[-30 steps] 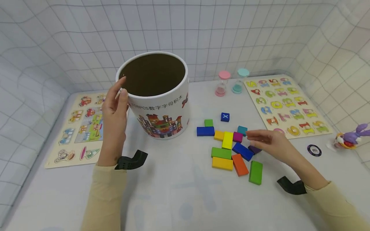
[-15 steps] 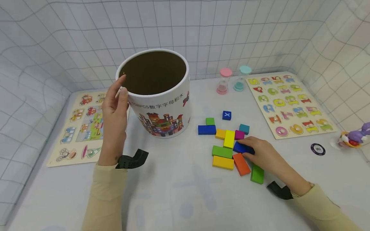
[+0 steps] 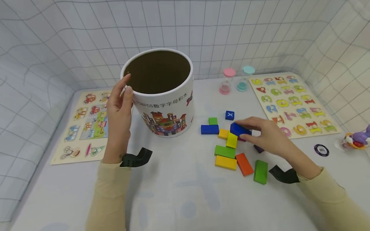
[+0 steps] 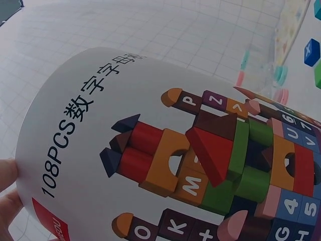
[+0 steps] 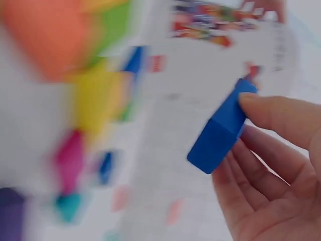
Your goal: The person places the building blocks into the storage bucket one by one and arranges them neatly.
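My right hand [image 3: 264, 134] pinches a blue rectangular block [image 3: 239, 129] between thumb and fingers, raised over the loose pieces. In the right wrist view the held blue block [image 5: 220, 128] slants out past the fingertips. My left hand [image 3: 119, 107] holds the left rim of a big white bucket [image 3: 162, 104], printed with a block castle. From the left wrist, the bucket's printed side [image 4: 100, 125] fills most of the view, with fingertips at its edge. Beneath and around the held block lie a yellow block [image 3: 231, 140], an orange block [image 3: 244, 164] and a green block [image 3: 260, 172].
A number puzzle board [image 3: 295, 106] lies at the right, a vehicle puzzle board [image 3: 83, 128] behind the left arm. Two small sand timers, one pink [image 3: 226, 81] and one teal [image 3: 245, 78], stand at the back. A round chip [image 3: 321, 150] and a purple figurine [image 3: 358, 138] are far right.
My right hand came in over the blocks from the right, took hold of the blue block, and lifted it up and slightly leftward. The left hand stays at the bucket rim.
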Motion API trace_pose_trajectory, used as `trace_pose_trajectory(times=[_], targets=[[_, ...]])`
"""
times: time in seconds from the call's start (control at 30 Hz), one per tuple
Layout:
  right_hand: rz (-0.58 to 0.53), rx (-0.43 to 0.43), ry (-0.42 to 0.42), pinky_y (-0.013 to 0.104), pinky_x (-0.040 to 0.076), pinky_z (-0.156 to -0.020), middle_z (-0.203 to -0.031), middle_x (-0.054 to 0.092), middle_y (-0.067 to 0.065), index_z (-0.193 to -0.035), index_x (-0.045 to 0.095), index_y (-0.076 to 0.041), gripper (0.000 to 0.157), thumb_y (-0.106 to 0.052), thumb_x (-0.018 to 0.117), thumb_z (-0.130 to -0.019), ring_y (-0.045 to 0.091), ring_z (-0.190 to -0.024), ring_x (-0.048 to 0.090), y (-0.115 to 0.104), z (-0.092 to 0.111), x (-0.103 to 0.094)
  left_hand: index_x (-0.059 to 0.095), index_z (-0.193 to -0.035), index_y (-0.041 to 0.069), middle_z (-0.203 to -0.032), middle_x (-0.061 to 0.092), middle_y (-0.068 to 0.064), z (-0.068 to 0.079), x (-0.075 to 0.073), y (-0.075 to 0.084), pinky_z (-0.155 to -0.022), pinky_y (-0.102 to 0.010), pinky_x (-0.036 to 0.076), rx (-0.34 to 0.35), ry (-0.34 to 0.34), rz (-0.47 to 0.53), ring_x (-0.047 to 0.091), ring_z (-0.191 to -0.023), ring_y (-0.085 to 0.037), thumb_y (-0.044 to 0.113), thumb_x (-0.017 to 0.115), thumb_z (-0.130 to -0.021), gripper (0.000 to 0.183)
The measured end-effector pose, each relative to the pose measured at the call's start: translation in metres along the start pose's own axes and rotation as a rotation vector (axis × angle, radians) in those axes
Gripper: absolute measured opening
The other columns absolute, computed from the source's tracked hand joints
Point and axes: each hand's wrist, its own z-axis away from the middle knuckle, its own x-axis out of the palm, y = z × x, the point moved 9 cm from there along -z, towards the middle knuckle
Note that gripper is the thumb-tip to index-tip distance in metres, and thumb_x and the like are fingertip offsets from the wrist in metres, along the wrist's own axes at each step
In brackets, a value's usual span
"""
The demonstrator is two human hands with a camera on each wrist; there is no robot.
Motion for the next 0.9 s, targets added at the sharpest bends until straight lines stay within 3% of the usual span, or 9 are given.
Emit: trace_pose_trajectory(times=[0.1, 0.2, 0.3, 0.47, 0.57, 0.7, 0.9], targets=[[-0.103, -0.083, 0.059, 0.028, 0.044, -0.086, -0.115, 0.057, 0.0, -0.122, 0.054, -0.013, 0.041, -0.014, 0.064, -0.082, 0.011, -0.102, 0.054, -0.035, -0.028, -0.022, 0.047, -0.129, 0.02, -0.135, 0.037, 0.003, 0.0, -0.001, -0.003, -0.102, -0.034, 0.029, -0.011, 0.001, 0.016, 0.035, -0.123, -0.018, 0.024, 0.049, -0.091, 0.039], [-0.218, -0.105, 0.061, 0.024, 0.045, -0.084, -0.114, 0.056, -0.002, -0.123, 0.054, -0.014, 0.04, -0.019, 0.062, -0.084, 0.009, -0.1, 0.054, -0.072, -0.061, -0.035, 0.047, -0.129, 0.019, -0.135, 0.037, 0.003, 0.001, 0.0, -0.003, -0.101, -0.035, 0.03, -0.01, 0.004, 0.009, 0.036, -0.123, -0.019, 0.023, 0.049, -0.091, 0.038], [-0.293, -0.113, 0.032, 0.023, 0.046, -0.083, -0.11, 0.057, -0.004, -0.122, 0.055, -0.016, 0.039, -0.022, 0.061, -0.084, 0.008, -0.098, 0.055, -0.107, -0.096, -0.036, 0.047, -0.129, 0.018, -0.135, 0.037, 0.003, 0.004, 0.004, 0.0, -0.101, -0.036, 0.03, -0.008, 0.005, -0.012, 0.036, -0.123, -0.02, 0.022, 0.048, -0.092, 0.038], [-0.308, -0.146, -0.01, 0.022, 0.046, -0.081, -0.107, 0.059, -0.004, -0.119, 0.056, -0.017, 0.037, -0.023, 0.062, -0.083, 0.006, -0.093, 0.056, -0.151, -0.149, -0.023, 0.046, -0.13, 0.014, -0.136, 0.036, 0.001, 0.008, 0.009, 0.008, -0.102, -0.038, 0.028, -0.006, 0.001, -0.031, 0.035, -0.124, -0.018, 0.02, 0.046, -0.093, 0.037], [-0.307, -0.154, -0.062, 0.021, 0.046, -0.081, -0.11, 0.059, -0.001, -0.118, 0.057, -0.013, 0.036, -0.021, 0.063, -0.083, 0.007, -0.093, 0.056, -0.164, -0.175, -0.009, 0.046, -0.13, 0.013, -0.135, 0.037, 0.0, 0.008, 0.01, 0.01, -0.103, -0.039, 0.027, -0.001, -0.001, -0.028, 0.035, -0.124, -0.017, 0.02, 0.045, -0.093, 0.037], [-0.224, -0.134, -0.114, 0.019, 0.044, -0.083, -0.112, 0.059, 0.0, -0.118, 0.057, -0.01, 0.036, -0.02, 0.062, -0.083, 0.006, -0.096, 0.055, -0.168, -0.201, 0.006, 0.045, -0.13, 0.012, -0.136, 0.036, -0.001, 0.007, 0.009, 0.013, -0.103, -0.039, 0.026, 0.008, -0.001, -0.038, 0.035, -0.124, -0.018, 0.019, 0.044, -0.094, 0.037], [-0.095, -0.114, -0.11, 0.016, 0.041, -0.086, -0.113, 0.059, -0.001, -0.12, 0.055, -0.01, 0.039, -0.024, 0.061, -0.084, 0.005, -0.101, 0.053, -0.169, -0.22, 0.011, 0.045, -0.13, 0.012, -0.135, 0.038, -0.002, 0.006, 0.006, 0.018, -0.103, -0.039, 0.026, 0.02, 0.009, -0.06, 0.036, -0.124, -0.018, 0.019, 0.044, -0.094, 0.037]])
